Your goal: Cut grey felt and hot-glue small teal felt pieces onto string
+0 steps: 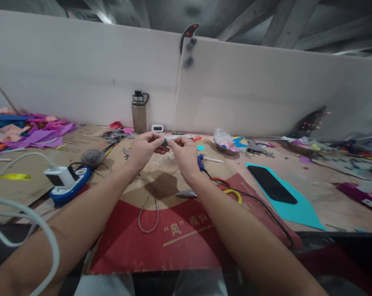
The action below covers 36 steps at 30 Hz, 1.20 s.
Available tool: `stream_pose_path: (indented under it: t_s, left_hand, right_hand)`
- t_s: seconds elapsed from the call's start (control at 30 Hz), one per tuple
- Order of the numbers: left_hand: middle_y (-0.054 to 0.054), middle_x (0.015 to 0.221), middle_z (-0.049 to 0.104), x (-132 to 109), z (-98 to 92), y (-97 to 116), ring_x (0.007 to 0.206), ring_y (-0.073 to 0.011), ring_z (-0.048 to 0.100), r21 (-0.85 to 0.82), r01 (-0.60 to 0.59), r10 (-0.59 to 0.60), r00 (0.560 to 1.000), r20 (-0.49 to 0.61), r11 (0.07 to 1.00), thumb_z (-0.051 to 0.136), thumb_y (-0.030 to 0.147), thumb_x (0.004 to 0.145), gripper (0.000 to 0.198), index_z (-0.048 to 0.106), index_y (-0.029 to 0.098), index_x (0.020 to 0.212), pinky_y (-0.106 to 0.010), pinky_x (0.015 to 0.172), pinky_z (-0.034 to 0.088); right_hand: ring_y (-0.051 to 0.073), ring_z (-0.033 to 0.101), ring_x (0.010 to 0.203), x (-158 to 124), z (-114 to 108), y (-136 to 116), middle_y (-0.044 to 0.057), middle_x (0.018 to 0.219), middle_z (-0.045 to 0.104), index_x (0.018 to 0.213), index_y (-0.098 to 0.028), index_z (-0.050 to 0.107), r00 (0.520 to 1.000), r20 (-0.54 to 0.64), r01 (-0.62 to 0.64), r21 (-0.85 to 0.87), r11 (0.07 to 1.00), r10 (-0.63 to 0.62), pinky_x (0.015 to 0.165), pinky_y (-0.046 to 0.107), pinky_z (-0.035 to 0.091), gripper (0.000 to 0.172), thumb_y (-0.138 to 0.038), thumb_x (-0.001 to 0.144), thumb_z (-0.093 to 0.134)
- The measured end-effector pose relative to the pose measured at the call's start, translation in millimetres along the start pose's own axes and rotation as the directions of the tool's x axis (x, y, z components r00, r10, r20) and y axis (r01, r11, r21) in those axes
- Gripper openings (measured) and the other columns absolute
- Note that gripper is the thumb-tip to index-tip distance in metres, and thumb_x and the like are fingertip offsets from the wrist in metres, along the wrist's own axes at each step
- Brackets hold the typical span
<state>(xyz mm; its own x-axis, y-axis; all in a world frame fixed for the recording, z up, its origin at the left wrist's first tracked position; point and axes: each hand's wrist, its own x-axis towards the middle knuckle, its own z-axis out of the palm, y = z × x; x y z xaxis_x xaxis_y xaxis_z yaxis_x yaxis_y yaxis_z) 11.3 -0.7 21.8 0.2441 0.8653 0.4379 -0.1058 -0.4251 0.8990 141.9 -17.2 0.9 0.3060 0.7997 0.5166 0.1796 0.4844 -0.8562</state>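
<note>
Above the cardboard, my left hand and my right hand meet with their fingertips pinched together. Between them is a small dark teal piece, mostly hidden by the fingers, so its kind cannot be made out. Both hands appear to grip it. Below them a loop of grey cord lies on the red and brown cardboard. Scissors with orange and yellow handles lie partly under my right forearm. A blue glue gun is just right of my right hand.
At left are a blue power strip with a white charger, grey yarn and colourful paper scraps. A bottle stands against the white partition. To the right, a black phone rests on turquoise sheet, near a bowl.
</note>
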Motion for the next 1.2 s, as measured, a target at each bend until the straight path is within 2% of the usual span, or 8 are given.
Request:
stream_pose_path:
  t_s: [0.1, 0.17, 0.27, 0.33, 0.53, 0.67, 0.93, 1.2]
  left_hand:
    - [-0.003, 0.064, 0.065, 1, -1.1, -1, 0.054, -0.0125, 0.062, -0.016, 0.018, -0.017, 1.000, 0.019, 1.000, 0.068, 0.033, 0.071, 0.021, 0.064, 0.013, 0.077, -0.025, 0.053, 0.053]
    - [-0.003, 0.060, 0.064, 2, -1.9, -2, 0.052, -0.0119, 0.060, -0.021, 0.016, -0.015, 1.000, 0.026, 1.000, 0.068, 0.033, 0.071, 0.020, 0.065, 0.014, 0.077, -0.022, 0.048, 0.048]
    - [-0.002, 0.056, 0.061, 3, -2.6, -4, 0.049, -0.0107, 0.056, -0.019, -0.002, 0.003, 1.000, 0.031, 1.000, 0.068, 0.033, 0.071, 0.019, 0.066, 0.015, 0.077, -0.021, 0.045, 0.044]
    - [-0.002, 0.056, 0.062, 3, -2.2, -4, 0.049, -0.0103, 0.056, -0.013, -0.003, 0.003, 0.999, 0.043, 1.000, 0.068, 0.032, 0.072, 0.018, 0.066, 0.015, 0.077, -0.021, 0.046, 0.044]
    - [-0.008, 0.069, 0.067, 3, 1.9, 1, 0.059, -0.0138, 0.063, -0.069, 0.109, -0.100, 0.987, 0.123, 0.992, 0.066, 0.034, 0.073, 0.022, 0.067, 0.012, 0.076, -0.024, 0.054, 0.051]
    - [-0.010, 0.080, 0.069, 3, 2.8, 4, 0.062, -0.0159, 0.066, -0.127, 0.164, -0.151, 0.983, 0.107, 0.978, 0.066, 0.034, 0.072, 0.025, 0.066, 0.011, 0.082, -0.025, 0.052, 0.052]
    - [-0.008, 0.074, 0.069, 2, -0.6, 0, 0.062, -0.0151, 0.065, 0.088, 0.011, -0.020, 0.994, 0.110, 0.996, 0.068, 0.031, 0.072, 0.022, 0.069, 0.011, 0.080, -0.023, 0.051, 0.051]
    - [-0.007, 0.067, 0.067, 3, -0.4, -4, 0.058, -0.0155, 0.064, 0.111, 0.040, -0.050, 0.995, 0.084, 0.993, 0.068, 0.032, 0.073, 0.020, 0.066, 0.013, 0.074, -0.025, 0.047, 0.049]
  right_hand:
    - [0.009, 0.035, 0.050, 3, -2, 3, -0.008, 0.054, 0.041, 0.085, -0.019, 0.061, 0.998, -0.038, -0.046, -0.006, 0.999, 0.045, 0.050, 0.022, 0.029, 0.029, -0.042, 0.068, 0.068]
    - [0.009, 0.035, 0.050, 5, -3, 5, -0.009, 0.053, 0.040, 0.092, -0.019, 0.063, 0.998, 0.002, -0.068, 0.025, 0.997, 0.068, 0.050, 0.022, 0.029, 0.035, -0.043, 0.067, 0.068]
    - [0.010, 0.045, 0.057, 8, -3, 6, -0.004, 0.060, 0.053, 0.083, -0.018, 0.067, 0.993, 0.101, -0.067, 0.103, 0.992, 0.057, 0.058, 0.024, 0.036, 0.027, -0.042, 0.069, 0.065]
    - [0.011, 0.048, 0.061, 8, -3, 6, -0.002, 0.065, 0.058, 0.075, -0.017, 0.066, 0.992, 0.107, -0.076, 0.141, 0.987, 0.061, 0.062, 0.025, 0.038, 0.023, -0.039, 0.069, 0.065]
    - [0.009, 0.044, 0.057, 9, -4, 8, -0.004, 0.060, 0.055, 0.069, -0.016, 0.063, 0.994, 0.040, -0.101, 0.102, 0.990, 0.098, 0.059, 0.023, 0.036, 0.017, -0.033, 0.068, 0.062]
    - [0.009, 0.040, 0.054, 8, -5, 9, -0.005, 0.057, 0.051, 0.070, -0.016, 0.062, 0.995, 0.023, -0.097, 0.066, 0.993, 0.095, 0.055, 0.022, 0.032, 0.018, -0.034, 0.068, 0.061]
    - [0.007, 0.029, 0.049, 1, -5, 1, -0.007, 0.052, 0.040, 0.068, -0.018, 0.059, 0.998, 0.046, -0.051, -0.009, 0.999, 0.051, 0.049, 0.023, 0.022, 0.017, -0.035, 0.071, 0.060]
    - [0.009, 0.034, 0.051, -1, -3, 3, -0.006, 0.054, 0.044, 0.074, -0.018, 0.060, 0.997, 0.071, 0.003, -0.126, 0.992, 0.006, 0.049, 0.023, 0.024, 0.017, -0.035, 0.075, 0.058]
